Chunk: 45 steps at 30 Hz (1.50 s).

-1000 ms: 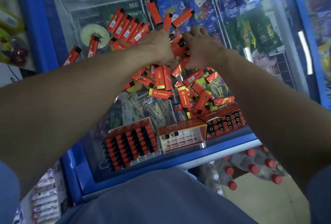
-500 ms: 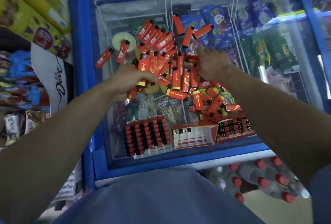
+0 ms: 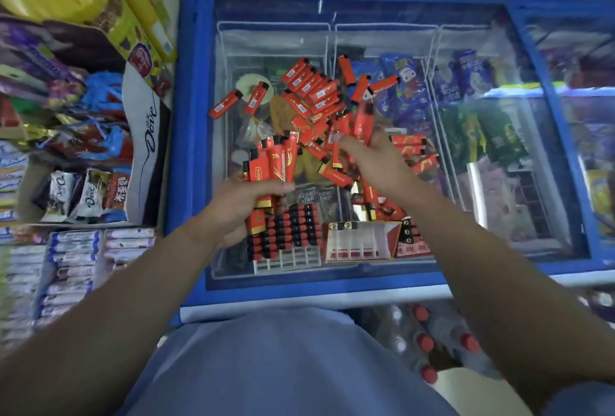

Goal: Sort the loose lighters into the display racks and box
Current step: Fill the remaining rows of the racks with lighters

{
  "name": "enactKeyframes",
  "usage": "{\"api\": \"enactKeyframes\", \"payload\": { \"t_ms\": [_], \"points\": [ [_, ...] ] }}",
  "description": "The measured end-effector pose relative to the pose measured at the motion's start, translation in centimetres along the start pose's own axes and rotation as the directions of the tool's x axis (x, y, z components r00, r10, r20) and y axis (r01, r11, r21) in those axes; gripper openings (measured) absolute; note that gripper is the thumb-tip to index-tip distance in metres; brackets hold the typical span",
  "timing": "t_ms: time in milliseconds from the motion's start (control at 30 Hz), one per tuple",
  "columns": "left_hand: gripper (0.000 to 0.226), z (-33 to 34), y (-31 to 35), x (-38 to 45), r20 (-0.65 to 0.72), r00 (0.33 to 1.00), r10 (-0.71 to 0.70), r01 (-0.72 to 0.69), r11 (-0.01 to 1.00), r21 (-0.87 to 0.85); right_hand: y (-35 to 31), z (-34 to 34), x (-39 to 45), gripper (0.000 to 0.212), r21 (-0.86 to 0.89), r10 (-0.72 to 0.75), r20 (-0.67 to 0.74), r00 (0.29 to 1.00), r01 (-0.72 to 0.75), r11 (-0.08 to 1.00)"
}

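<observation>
Red plastic lighters point(image 3: 319, 96) litter the freezer's glass lid point(image 3: 482, 182); the left hand point(image 3: 239, 206) grips a bundle point(image 3: 273, 162), the right hand point(image 3: 372, 159) pinches more above the racks point(image 3: 293, 229). Light, rigid, likely slippery: best held across their flat sides.

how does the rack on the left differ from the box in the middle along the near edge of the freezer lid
The left display rack of black-topped red lighters is nearly full, only its nearest white slots bare; the open red-and-white cardboard box shows bare white dividers, with only two lighter tops visible at its far edge. The left hand partly overlaps the rack; nothing covers the box. Both sit on the glass freezer lid.
</observation>
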<state>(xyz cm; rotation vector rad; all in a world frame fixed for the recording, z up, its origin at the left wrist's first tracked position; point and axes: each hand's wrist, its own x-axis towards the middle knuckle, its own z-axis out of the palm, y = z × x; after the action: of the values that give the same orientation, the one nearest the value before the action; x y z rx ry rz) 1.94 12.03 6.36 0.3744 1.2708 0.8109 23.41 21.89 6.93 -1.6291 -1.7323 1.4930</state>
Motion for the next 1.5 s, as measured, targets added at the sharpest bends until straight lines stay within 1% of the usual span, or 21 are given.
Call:
{"api": "enactKeyframes", "payload": {
  "t_ms": [33, 100, 133, 200, 300, 333, 367, 400, 433, 533, 600, 633, 700, 767, 900, 1067, 1233, 1300, 1367, 1433, 1500],
  "points": [
    [0.034, -0.1, -0.4, -0.4, 0.009, 1.0, 0.006, -0.006, 1.0, 0.002, 0.1, 0.9, -1.0, 0.042, 0.05, 0.002, 0.039, 0.999, -0.004, 0.999],
    [0.031, -0.2, -1.1, -1.2, 0.019, 0.999, 0.035, -0.035, 0.999, -0.002, 0.1, 2.7, -2.8, 0.047, 0.076, 0.026, 0.11, 0.994, -0.035, 0.997],
    [0.035, -0.3, -1.5, -1.5, 0.02, 0.998, 0.056, -0.055, 0.998, -0.01, 0.1, 3.4, -3.6, 0.047, 0.094, 0.019, 0.146, 0.989, -0.033, 0.995],
    [0.044, -0.4, -2.4, -2.2, 0.012, 0.996, 0.083, -0.083, 0.996, -0.03, 0.4, 4.8, -5.0, 0.036, 0.171, -0.029, 0.165, 0.986, 0.0, 0.985],
    [0.053, -0.5, -4.0, -3.0, -0.033, 0.99, 0.14, -0.141, 0.989, -0.043, 0.8, 6.9, -6.4, 0.022, 0.19, -0.036, 0.109, 0.993, 0.015, 0.982],
    [0.058, -0.5, -4.5, -3.3, -0.058, 0.986, 0.155, -0.158, 0.986, -0.056, 0.7, 7.6, -7.1, 0.024, 0.223, -0.023, 0.085, 0.996, 0.003, 0.975],
    [0.061, -0.4, -5.0, -3.5, -0.087, 0.983, 0.16, -0.166, 0.984, -0.071, 0.8, 8.5, -7.5, 0.03, 0.269, 0.001, 0.053, 0.999, -0.015, 0.963],
    [0.061, -0.4, -5.5, -3.6, -0.118, 0.979, 0.165, -0.176, 0.98, -0.088, 0.8, 9.3, -7.8, 0.038, 0.319, 0.041, 0.033, 0.999, -0.049, 0.947],
    [0.056, -0.3, -5.9, -3.8, -0.149, 0.974, 0.172, -0.188, 0.977, -0.1, 0.9, 10.1, -8.2, 0.041, 0.366, 0.071, 0.022, 0.997, -0.074, 0.928],
    [0.045, -0.1, -6.7, -4.2, -0.224, 0.956, 0.192, -0.222, 0.968, -0.118, 0.7, 11.5, -9.5, 0.027, 0.465, 0.155, 0.043, 0.987, -0.157, 0.871],
    [0.041, -0.2, -6.8, -4.3, -0.259, 0.944, 0.202, -0.239, 0.964, -0.118, 0.8, 12.0, -10.1, 0.025, 0.517, 0.167, 0.062, 0.984, -0.175, 0.838],
    [0.042, -0.3, -6.8, -4.3, -0.267, 0.942, 0.201, -0.238, 0.964, -0.115, 0.8, 12.2, -10.4, 0.022, 0.52, 0.167, 0.063, 0.984, -0.175, 0.836],
    [0.052, -0.6, -6.9, -4.4, -0.283, 0.943, 0.174, -0.216, 0.969, -0.123, 1.0, 12.3, -10.9, 0.018, 0.502, 0.157, 0.053, 0.986, -0.163, 0.849],
    [0.057, -0.8, -7.1, -4.5, -0.277, 0.952, 0.131, -0.174, 0.976, -0.134, 1.3, 12.1, -11.2, 0.019, 0.494, 0.146, 0.064, 0.987, -0.159, 0.855],
    [0.037, -0.9, -7.5, -4.9, -0.242, 0.965, 0.101, -0.139, 0.979, -0.146, 1.5, 11.0, -11.6, 0.023, 0.433, 0.1, 0.15, 0.984, -0.156, 0.888],
    [0.037, -1.1, -7.4, -5.0, -0.239, 0.967, 0.091, -0.126, 0.983, -0.136, 1.7, 10.2, -12.1, 0.015, 0.389, 0.133, 0.241, 0.961, -0.221, 0.894],
    [0.028, -1.1, -7.6, -5.3, -0.215, 0.973, 0.079, -0.107, 0.987, -0.122, 1.8, 10.3, -12.2, 0.01, 0.321, 0.16, 0.205, 0.965, -0.221, 0.921],
    [0.032, -1.4, -7.7, -5.4, -0.198, 0.978, 0.069, -0.094, 0.988, -0.122, 1.7, 10.2, -12.1, 0.007, 0.261, 0.157, 0.199, 0.967, -0.207, 0.943],
    [0.035, -1.5, -7.9, -5.3, -0.2, 0.977, 0.068, -0.094, 0.988, -0.119, 1.6, 10.2, -12.0, 0.01, 0.22, 0.161, 0.208, 0.965, -0.206, 0.953],
    [0.029, -1.5, -8.0, -5.1, -0.223, 0.972, 0.075, -0.105, 0.986, -0.126, 1.6, 10.5, -12.0, 0.016, 0.238, 0.175, 0.199, 0.964, -0.221, 0.946],
    [0.031, -1.2, -8.0, -4.9, -0.222, 0.972, 0.079, -0.106, 0.988, -0.111, 1.7, 10.9, -12.1, 0.017, 0.354, 0.208, 0.178, 0.962, -0.26, 0.899]
  ]
}}
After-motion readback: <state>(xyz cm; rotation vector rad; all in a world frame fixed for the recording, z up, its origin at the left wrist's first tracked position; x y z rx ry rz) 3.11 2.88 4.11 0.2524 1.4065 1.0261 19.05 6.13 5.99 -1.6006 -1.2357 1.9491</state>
